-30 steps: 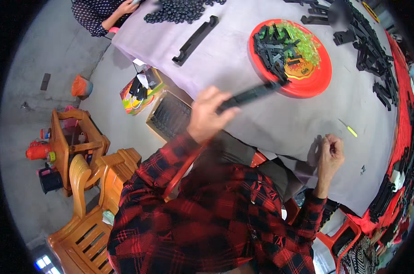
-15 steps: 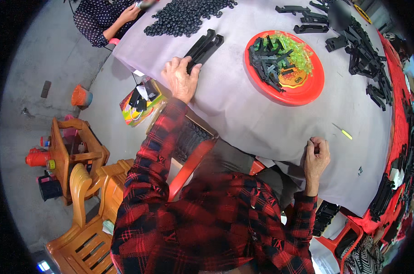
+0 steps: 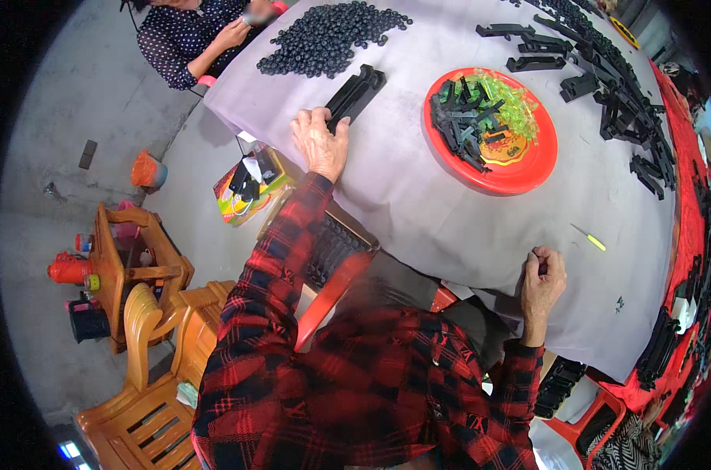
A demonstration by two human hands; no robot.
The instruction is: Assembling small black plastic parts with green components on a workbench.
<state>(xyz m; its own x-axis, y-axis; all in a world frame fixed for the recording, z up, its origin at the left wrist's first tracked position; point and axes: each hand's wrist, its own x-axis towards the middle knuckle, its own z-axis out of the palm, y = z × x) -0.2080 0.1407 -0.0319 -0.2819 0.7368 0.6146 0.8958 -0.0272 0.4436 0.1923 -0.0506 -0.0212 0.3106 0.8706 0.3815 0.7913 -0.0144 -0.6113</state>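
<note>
My left hand curls its fingers round the near end of a pair of long black plastic parts, which lie side by side on the cloth-covered table. Close to the table's front edge, my right hand rests with its fingers closed and thumb pressed in; what it holds, if anything, is hidden. A red plate sits between and beyond my hands. Small black strips and clear yellow-green pieces are heaped on it. Right of the plate, near my right hand, lies a small yellow-handled tool with a thin tip.
A pile of small black round pieces covers the far left of the table. Many black plastic parts are heaped along the right. Across the table's left corner sits another person. A colourful box stands below the left edge.
The two black parts, spread apart at their far ends before, now lie close together under my left hand. My right hand keeps its closed pose. The whole view has shifted slightly.
</note>
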